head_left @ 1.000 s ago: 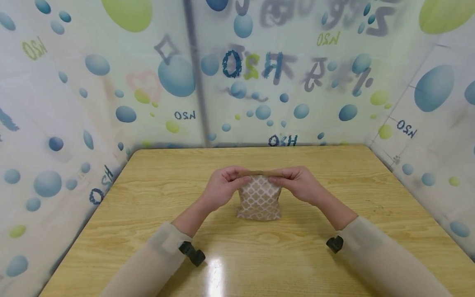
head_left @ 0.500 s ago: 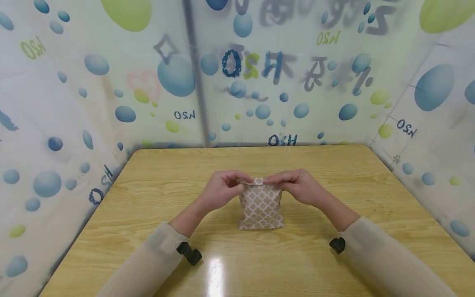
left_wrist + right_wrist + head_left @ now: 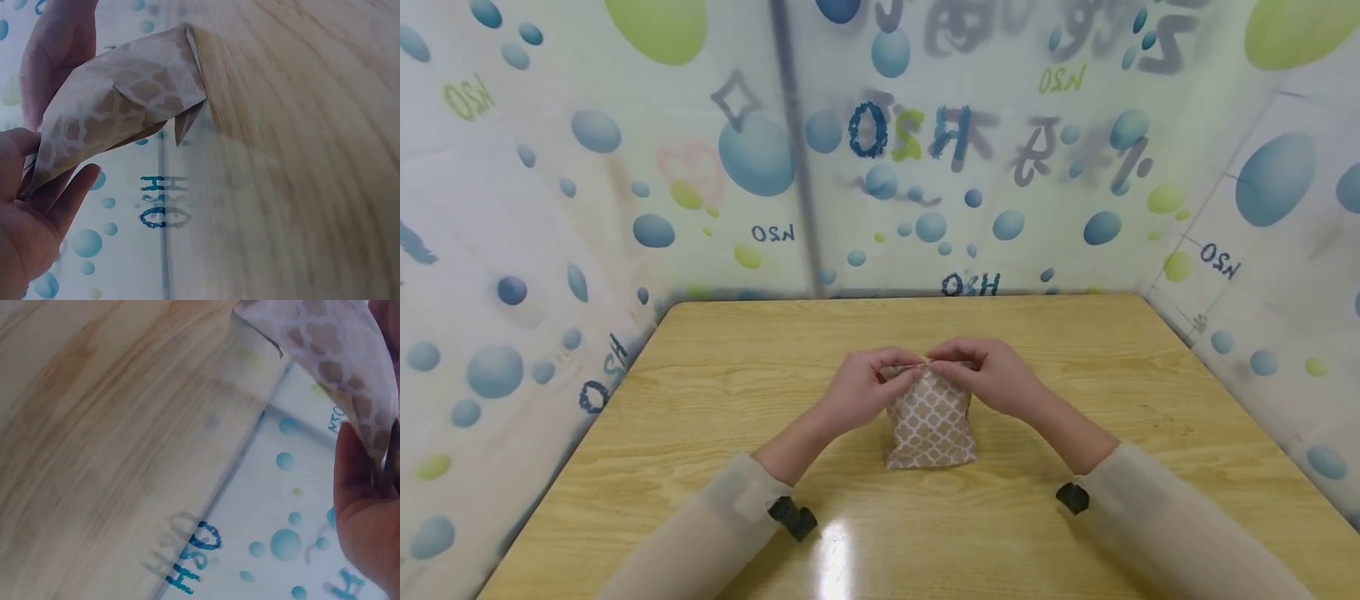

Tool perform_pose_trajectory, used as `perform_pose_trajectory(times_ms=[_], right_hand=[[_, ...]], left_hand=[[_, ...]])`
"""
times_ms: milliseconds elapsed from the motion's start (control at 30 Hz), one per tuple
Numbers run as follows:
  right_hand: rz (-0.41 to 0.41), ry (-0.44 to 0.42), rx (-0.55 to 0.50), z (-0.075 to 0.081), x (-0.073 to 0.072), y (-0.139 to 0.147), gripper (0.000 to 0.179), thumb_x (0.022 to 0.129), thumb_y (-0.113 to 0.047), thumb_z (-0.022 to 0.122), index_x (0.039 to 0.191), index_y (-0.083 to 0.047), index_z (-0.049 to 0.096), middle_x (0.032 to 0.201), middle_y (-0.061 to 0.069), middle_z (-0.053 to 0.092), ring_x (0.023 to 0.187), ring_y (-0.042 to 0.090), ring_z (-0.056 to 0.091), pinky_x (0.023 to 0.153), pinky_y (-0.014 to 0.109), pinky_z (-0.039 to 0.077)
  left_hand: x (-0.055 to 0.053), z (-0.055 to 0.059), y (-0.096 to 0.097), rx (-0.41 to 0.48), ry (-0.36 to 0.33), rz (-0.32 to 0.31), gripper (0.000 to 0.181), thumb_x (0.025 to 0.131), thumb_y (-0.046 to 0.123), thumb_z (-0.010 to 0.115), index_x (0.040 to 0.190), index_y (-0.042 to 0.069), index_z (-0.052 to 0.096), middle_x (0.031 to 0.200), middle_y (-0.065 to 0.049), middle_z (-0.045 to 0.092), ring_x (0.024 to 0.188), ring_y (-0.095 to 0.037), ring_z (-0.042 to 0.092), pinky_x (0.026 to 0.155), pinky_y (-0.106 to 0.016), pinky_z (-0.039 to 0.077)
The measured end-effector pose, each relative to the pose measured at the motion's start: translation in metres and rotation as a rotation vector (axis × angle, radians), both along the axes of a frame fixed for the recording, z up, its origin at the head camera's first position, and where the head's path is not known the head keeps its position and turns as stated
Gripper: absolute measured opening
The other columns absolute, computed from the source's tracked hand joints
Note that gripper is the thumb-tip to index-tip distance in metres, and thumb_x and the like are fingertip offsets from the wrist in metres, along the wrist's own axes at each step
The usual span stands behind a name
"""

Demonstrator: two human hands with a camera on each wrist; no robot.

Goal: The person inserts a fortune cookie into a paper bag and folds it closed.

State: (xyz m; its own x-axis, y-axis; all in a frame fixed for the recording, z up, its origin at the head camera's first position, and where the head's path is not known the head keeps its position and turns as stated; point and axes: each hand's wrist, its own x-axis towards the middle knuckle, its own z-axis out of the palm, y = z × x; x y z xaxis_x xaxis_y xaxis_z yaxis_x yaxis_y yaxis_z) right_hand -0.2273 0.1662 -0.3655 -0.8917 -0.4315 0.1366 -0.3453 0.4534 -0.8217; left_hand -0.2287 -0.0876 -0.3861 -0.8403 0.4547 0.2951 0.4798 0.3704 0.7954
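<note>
A small brown paper bag [image 3: 932, 421] with a white lattice pattern stands upright near the middle of the table. My left hand [image 3: 861, 390] pinches its top edge from the left, thumb on the near side. From the right, my right hand [image 3: 992, 379] pinches the same edge, and the fingertips of both hands almost meet at the centre. The left wrist view shows the paper bag [image 3: 125, 94] bulging, with a folded flap at its base. In the right wrist view the bag's top [image 3: 375, 444] is squeezed between thumb and fingers. The bag's inside is hidden.
The wooden table [image 3: 737, 350] has a pale grain and a bright glare spot near its front. Curtain-like walls [image 3: 1037, 167] with blue and green dots and lettering enclose its back and sides. A small black device [image 3: 792, 518] sits at each wrist.
The bag has come slightly nearer to me. Its brown top strip has been turned down out of sight, and both hands have shifted inward along the top edge.
</note>
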Motion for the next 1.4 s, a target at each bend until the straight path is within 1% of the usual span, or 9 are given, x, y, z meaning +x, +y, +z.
perform_pose_trajectory(times_ms=[133,267,367,533,700,800,967,1200,1400], right_hand=[[-0.035,0.058,0.045,0.000,0.001,-0.007,0.018,0.108,-0.022,0.072,0.118,-0.015,0.084,0.111,0.006,0.083,0.076,0.016,0.065,0.062,0.026,0.052],[-0.040,0.055,0.059,0.000,0.001,-0.008,0.018,0.107,-0.024,0.073,0.119,-0.015,0.084,0.106,0.004,0.083,0.074,0.017,0.062,0.059,0.027,0.050],[-0.026,0.015,0.072,0.000,0.001,-0.009,0.019,0.107,-0.026,0.074,0.120,-0.016,0.083,0.107,0.003,0.083,0.078,0.016,0.063,0.061,0.027,0.050],[-0.024,0.003,0.062,0.001,0.003,-0.011,0.013,0.107,-0.022,0.074,0.113,-0.017,0.084,0.105,0.003,0.083,0.067,0.013,0.055,0.058,0.027,0.045],[-0.046,0.070,0.059,0.002,0.005,-0.012,0.011,0.106,-0.018,0.075,0.108,-0.017,0.085,0.097,0.002,0.083,0.056,0.011,0.046,0.052,0.026,0.041],[-0.040,0.051,0.069,0.001,0.003,-0.010,0.012,0.106,-0.020,0.075,0.109,-0.016,0.085,0.097,0.002,0.083,0.060,0.011,0.050,0.054,0.027,0.044],[-0.022,-0.069,0.049,0.000,-0.002,-0.003,0.017,0.107,-0.021,0.073,0.115,-0.013,0.085,0.105,0.004,0.083,0.073,0.014,0.063,0.067,0.033,0.059],[-0.062,-0.014,0.076,0.000,-0.001,0.001,0.017,0.106,-0.019,0.074,0.115,-0.014,0.087,0.101,0.006,0.085,0.061,0.016,0.056,0.057,0.030,0.053],[-0.019,-0.135,-0.019,-0.003,-0.007,0.007,0.025,0.109,-0.017,0.069,0.127,-0.005,0.082,0.116,0.014,0.083,0.081,0.015,0.076,0.078,0.038,0.068]], left_hand=[[0.001,0.000,0.002,0.013,-0.023,0.009,0.019,0.108,0.025,0.073,0.120,0.014,0.083,0.114,-0.003,0.083,0.082,-0.012,0.067,0.069,-0.025,0.058],[0.001,0.001,0.002,0.027,-0.048,0.029,0.018,0.108,0.025,0.073,0.118,0.015,0.084,0.114,-0.002,0.083,0.086,-0.010,0.069,0.072,-0.024,0.058],[0.001,0.001,0.003,0.035,-0.030,0.027,0.015,0.107,0.021,0.074,0.114,0.013,0.084,0.111,-0.003,0.084,0.086,-0.008,0.070,0.073,-0.023,0.058],[0.002,0.000,0.003,0.034,0.007,0.011,0.013,0.105,0.016,0.076,0.112,0.010,0.085,0.107,-0.006,0.085,0.083,-0.007,0.070,0.071,-0.021,0.057],[0.002,0.005,-0.001,0.025,-0.079,0.018,0.014,0.106,0.019,0.075,0.113,0.013,0.085,0.109,-0.005,0.084,0.079,-0.008,0.068,0.065,-0.023,0.057],[0.001,0.007,-0.004,0.011,-0.107,0.011,0.014,0.105,0.017,0.075,0.113,0.014,0.086,0.109,-0.005,0.084,0.073,-0.009,0.066,0.061,-0.023,0.055],[0.000,0.006,-0.007,0.011,-0.067,0.002,0.015,0.104,0.014,0.076,0.113,0.012,0.087,0.110,-0.007,0.085,0.074,-0.008,0.069,0.062,-0.026,0.058],[-0.005,0.002,-0.014,0.057,-0.264,0.012,0.020,0.107,0.023,0.073,0.121,0.015,0.084,0.118,-0.007,0.082,0.085,-0.014,0.076,0.069,-0.037,0.068],[-0.007,0.002,-0.020,0.056,-0.225,0.030,0.019,0.108,0.018,0.072,0.120,0.013,0.086,0.121,-0.009,0.083,0.087,-0.015,0.077,0.067,-0.037,0.068]])
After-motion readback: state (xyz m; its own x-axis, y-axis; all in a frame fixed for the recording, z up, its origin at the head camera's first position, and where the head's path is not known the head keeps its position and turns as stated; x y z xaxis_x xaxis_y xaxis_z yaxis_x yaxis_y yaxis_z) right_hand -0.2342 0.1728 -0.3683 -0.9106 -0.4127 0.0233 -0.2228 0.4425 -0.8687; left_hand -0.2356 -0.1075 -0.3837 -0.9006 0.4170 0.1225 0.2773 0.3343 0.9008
